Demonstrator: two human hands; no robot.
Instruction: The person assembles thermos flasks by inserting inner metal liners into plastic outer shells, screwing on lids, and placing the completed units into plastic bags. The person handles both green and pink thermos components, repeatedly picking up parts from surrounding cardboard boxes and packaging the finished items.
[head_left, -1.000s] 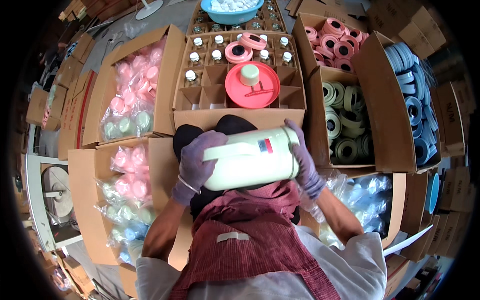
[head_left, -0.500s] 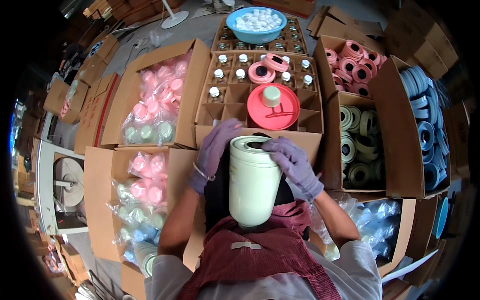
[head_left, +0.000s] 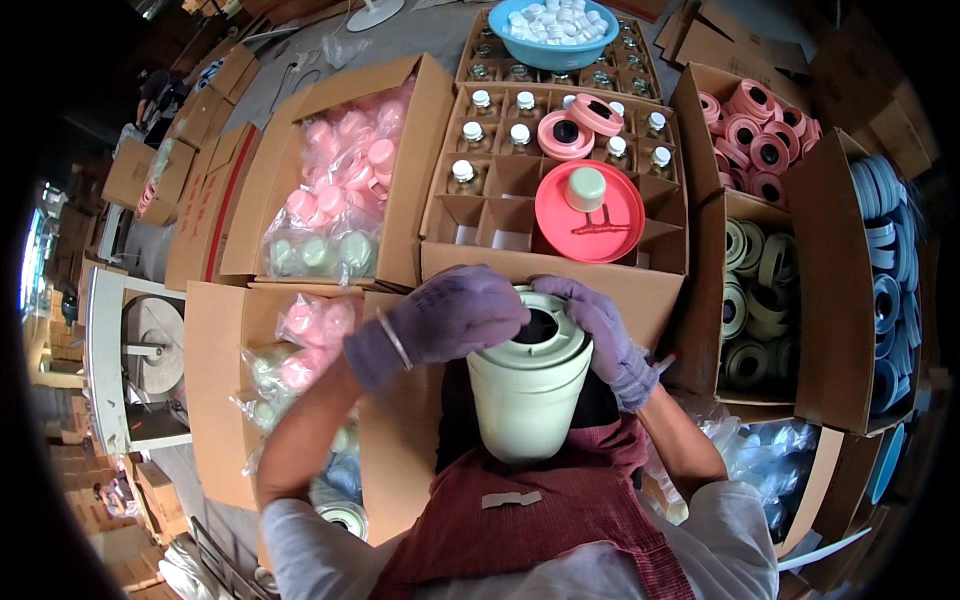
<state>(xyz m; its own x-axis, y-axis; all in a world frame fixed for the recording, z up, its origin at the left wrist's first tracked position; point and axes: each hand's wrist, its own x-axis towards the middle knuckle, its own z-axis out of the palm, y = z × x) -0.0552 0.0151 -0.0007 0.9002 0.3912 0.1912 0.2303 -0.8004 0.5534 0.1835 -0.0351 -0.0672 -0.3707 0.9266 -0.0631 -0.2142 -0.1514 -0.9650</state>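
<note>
A pale green canister (head_left: 528, 405) stands between my thighs, its top tipped away from me. On it sits a matching ring-shaped collar (head_left: 560, 347) with a dark opening. My left hand (head_left: 450, 312), in a purple glove, is closed, its fingers bent over the collar's left side near the opening; whether anything small is in the fingertips is hidden. My right hand (head_left: 602, 335), also gloved, wraps the far right side of the collar and canister. Just beyond, a red dish (head_left: 560, 228) with a pale green cup (head_left: 586, 189) rests on a divided carton.
The divided carton (head_left: 480, 262) holds several white-capped glass bottles; pink collars (head_left: 566, 135) lie on them. Behind stands a blue basin (head_left: 545, 55) of white caps. Boxes of pink collars (head_left: 768, 152), green collars (head_left: 748, 364) and blue collars (head_left: 885, 300) line the right; bagged pink cups (head_left: 330, 205) the left.
My left hand has come from beside the canister onto its collar, fingers now bent. The canister's top now faces me more. My right hand keeps its hold, and the whole view has shifted.
</note>
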